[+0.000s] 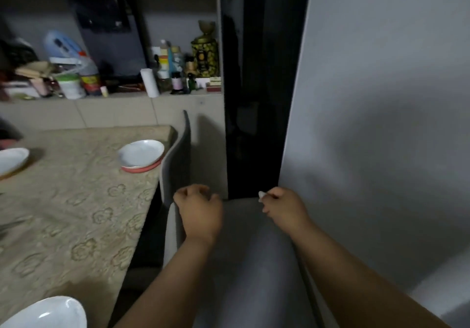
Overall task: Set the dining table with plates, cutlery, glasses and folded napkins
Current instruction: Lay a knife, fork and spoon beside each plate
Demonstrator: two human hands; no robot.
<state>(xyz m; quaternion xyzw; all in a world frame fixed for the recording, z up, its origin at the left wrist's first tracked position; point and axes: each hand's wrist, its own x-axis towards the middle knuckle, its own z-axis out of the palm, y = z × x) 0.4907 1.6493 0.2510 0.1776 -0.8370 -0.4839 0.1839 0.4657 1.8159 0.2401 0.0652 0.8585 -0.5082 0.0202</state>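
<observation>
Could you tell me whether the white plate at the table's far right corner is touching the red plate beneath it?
Touching: the head view shows the white plate resting directly on the red plate, no gap.

You have one view only, from the camera on your head, wide-angle, aimed forward and down. It sits close above your left hand point(201, 210) and right hand point(284, 208), with the dining table point(76, 213) along the left edge and the cluttered shelf point(114, 95) farther off, upper left.

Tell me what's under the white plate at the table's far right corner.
The white plate sits on a red plate; only the red rim shows. The patterned tablecloth beneath them is covered.
</observation>
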